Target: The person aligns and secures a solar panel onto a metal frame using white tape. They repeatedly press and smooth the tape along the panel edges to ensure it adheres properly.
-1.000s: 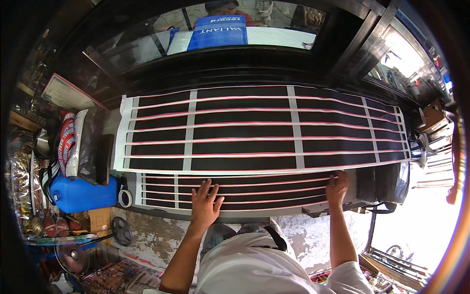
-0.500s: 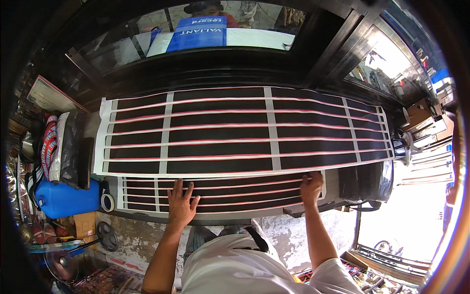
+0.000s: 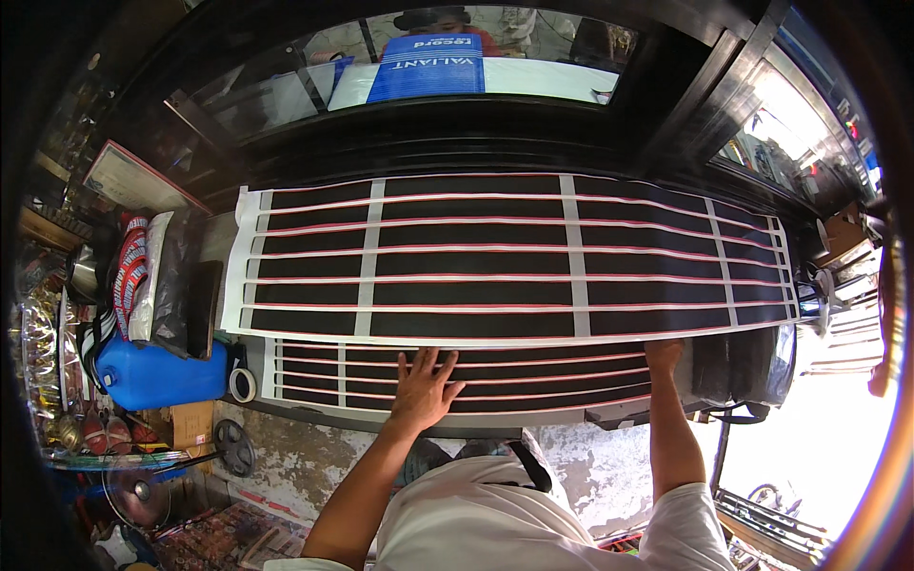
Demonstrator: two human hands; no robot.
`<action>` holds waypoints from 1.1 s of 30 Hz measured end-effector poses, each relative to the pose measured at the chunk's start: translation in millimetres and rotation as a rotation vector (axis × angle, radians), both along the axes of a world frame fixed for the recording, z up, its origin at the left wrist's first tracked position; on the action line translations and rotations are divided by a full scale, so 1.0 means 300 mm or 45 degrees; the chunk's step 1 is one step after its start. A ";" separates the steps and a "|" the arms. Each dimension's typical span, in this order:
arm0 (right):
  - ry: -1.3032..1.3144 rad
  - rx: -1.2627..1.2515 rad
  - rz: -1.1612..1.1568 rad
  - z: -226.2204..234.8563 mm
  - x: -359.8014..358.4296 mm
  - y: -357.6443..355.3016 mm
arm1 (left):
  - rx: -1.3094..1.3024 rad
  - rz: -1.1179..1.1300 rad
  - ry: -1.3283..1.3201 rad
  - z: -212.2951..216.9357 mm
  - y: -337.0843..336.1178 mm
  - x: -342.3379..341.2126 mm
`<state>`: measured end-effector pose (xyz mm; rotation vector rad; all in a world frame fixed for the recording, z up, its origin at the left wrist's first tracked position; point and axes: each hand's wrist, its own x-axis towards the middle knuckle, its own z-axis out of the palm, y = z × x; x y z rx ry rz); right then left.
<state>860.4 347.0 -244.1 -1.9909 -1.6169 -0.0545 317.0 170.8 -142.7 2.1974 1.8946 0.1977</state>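
A long sheet of black panels (image 3: 466, 266), ruled with white, red-edged strips and crossed by grey bands, stretches across the bench. Beneath its near edge, a second sheet with similar stripes (image 3: 533, 367) shows as a narrower band. My left hand (image 3: 424, 392) rests flat on this lower sheet, fingers spread, the fingertips close to the upper sheet's edge. At the lower sheet's right end is my right hand (image 3: 665, 355); its fingers are hidden at the near edge of the upper sheet, so their grip does not show.
Left of the sheets stand a blue plastic container (image 3: 164, 373), a tape roll (image 3: 243, 384) and plastic-wrapped bundles (image 3: 157, 281). A black wrapped bundle (image 3: 738, 366) lies at the right end. Behind is a dark frame with glass, a blue book (image 3: 427, 71) and a person (image 3: 433, 21) beyond.
The view has shifted, so the whole scene sits farther right. My left hand has slid slightly right along the lower sheet. My right hand has moved right, its fingers now hidden at the upper sheet's edge.
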 end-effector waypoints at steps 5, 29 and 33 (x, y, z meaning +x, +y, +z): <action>0.026 -0.265 -0.124 0.030 -0.034 -0.009 | 0.032 -0.032 0.057 -0.008 0.017 0.044; 0.014 -0.386 -0.092 0.065 -0.011 -0.018 | -0.002 0.034 0.056 0.012 0.046 0.086; -0.105 -0.086 0.100 0.000 0.047 0.016 | 0.121 0.139 -0.053 0.047 0.040 0.033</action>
